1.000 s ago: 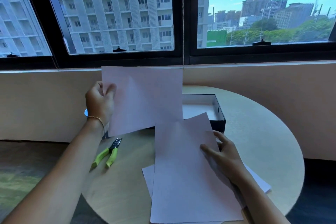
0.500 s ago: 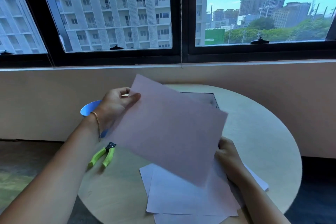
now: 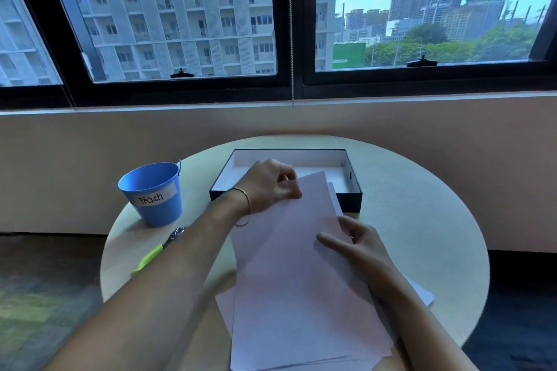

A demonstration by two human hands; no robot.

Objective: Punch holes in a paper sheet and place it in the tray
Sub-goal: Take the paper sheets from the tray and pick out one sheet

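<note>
A white paper sheet (image 3: 289, 253) lies low over a stack of paper (image 3: 301, 340) at the table's near side. My left hand (image 3: 269, 181) pinches the sheet's far left corner, just in front of the tray. My right hand (image 3: 358, 245) holds the sheet's right edge between thumb and fingers. The black tray (image 3: 352, 199) with a white inside stands beyond the sheet at the table's far side. A green-handled hole punch (image 3: 156, 253) lies on the table to the left, partly hidden under my left forearm.
A blue bucket (image 3: 153, 193) labelled "Trash" stands at the table's left rear. The round beige table (image 3: 422, 235) ends close to a wall under a window. Floor lies to both sides.
The sheet has come down from upright in the air to nearly flat over the stack. My left hand moved right and down with it; my right hand shifted onto its right edge.
</note>
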